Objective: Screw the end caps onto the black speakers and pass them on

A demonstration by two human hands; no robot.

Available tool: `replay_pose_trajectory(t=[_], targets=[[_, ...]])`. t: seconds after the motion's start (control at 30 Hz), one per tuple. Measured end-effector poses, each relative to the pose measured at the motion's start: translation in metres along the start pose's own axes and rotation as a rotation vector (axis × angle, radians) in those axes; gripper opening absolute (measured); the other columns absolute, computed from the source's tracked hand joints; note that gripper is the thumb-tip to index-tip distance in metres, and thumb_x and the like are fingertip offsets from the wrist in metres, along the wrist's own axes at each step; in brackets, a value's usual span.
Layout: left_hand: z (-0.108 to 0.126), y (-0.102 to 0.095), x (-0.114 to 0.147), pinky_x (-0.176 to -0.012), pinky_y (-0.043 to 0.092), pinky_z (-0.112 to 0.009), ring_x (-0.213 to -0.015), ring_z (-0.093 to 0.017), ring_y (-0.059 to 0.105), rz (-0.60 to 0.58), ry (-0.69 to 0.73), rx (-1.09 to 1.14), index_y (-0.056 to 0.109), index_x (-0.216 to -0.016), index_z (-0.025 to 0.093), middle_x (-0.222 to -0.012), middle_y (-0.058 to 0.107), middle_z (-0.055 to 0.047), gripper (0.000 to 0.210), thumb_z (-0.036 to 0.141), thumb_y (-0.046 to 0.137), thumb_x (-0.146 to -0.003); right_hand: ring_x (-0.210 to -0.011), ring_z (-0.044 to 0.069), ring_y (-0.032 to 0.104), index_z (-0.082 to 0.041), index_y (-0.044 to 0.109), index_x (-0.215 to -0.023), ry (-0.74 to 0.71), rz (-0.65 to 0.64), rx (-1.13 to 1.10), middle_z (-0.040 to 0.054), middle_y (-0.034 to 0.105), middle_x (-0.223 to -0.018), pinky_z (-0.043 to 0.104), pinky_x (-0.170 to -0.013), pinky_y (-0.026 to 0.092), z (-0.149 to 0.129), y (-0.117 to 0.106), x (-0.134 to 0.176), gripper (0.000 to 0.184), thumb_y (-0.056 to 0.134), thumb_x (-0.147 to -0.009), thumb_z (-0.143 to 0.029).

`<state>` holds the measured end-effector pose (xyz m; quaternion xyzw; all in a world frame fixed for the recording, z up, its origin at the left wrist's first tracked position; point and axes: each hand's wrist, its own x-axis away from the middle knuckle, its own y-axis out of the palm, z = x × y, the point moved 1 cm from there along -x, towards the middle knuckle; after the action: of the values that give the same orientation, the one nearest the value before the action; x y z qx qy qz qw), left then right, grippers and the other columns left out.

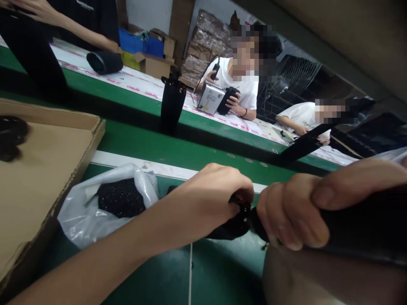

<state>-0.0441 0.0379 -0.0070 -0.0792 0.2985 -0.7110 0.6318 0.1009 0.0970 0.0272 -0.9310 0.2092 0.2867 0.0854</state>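
My right hand (292, 209) is wrapped around a long black cylindrical object (365, 231) that runs off to the right edge. My left hand (213, 197) is closed on a small black part (237, 216) at the near end of that object, fingers curled under so the part is mostly hidden. Both hands meet low in the middle of the view, above the green bench (178, 152).
A clear plastic bag of small black parts (108, 199) lies left of my hands. A flat cardboard tray (47, 165) fills the left side. A black speaker stands upright (171, 106) beyond, another lies on its side (104, 62). Other people work at the far bench.
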Motion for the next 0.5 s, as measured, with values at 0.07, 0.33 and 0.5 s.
replay_pose_trajectory(t=[0.07, 0.33, 0.5], targets=[[0.001, 0.0, 0.0, -0.064, 0.038, -0.024, -0.077, -0.012, 0.059, 0.004, -0.021, 0.023, 0.068, -0.079, 0.021, -0.079, 0.066, 0.005, 0.013, 0.011, 0.059, -0.082, -0.052, 0.015, 0.055, -0.013, 0.056, -0.098, -0.069, 0.058, 0.064, 0.0005, 0.051, -0.064, 0.026, -0.048, 0.052, 0.002, 0.009, 0.003, 0.027, 0.063, -0.098, -0.039], [0.009, -0.006, 0.005, -0.085, 0.043, -0.024, -0.094, -0.017, 0.062, 0.045, -0.054, -0.053, 0.07, -0.103, 0.025, -0.097, 0.068, 0.002, 0.025, 0.019, 0.071, -0.079, -0.05, 0.014, 0.05, -0.009, 0.052, -0.088, -0.125, 0.264, -0.944, 0.0004, 0.049, -0.064, 0.022, -0.047, 0.048, 0.032, -0.063, -0.005, 0.042, 0.066, -0.094, -0.048], [0.015, -0.008, 0.02, -0.097, 0.047, -0.031, -0.118, -0.027, 0.056, -0.085, -0.228, -0.164, 0.049, -0.135, 0.04, -0.14, 0.045, -0.001, 0.078, 0.035, 0.081, -0.064, -0.049, 0.005, 0.045, -0.007, 0.05, -0.08, -0.168, 0.24, -1.332, -0.0038, 0.043, -0.061, 0.011, -0.048, 0.044, 0.116, -0.15, 0.023, 0.031, 0.058, -0.103, -0.027]])
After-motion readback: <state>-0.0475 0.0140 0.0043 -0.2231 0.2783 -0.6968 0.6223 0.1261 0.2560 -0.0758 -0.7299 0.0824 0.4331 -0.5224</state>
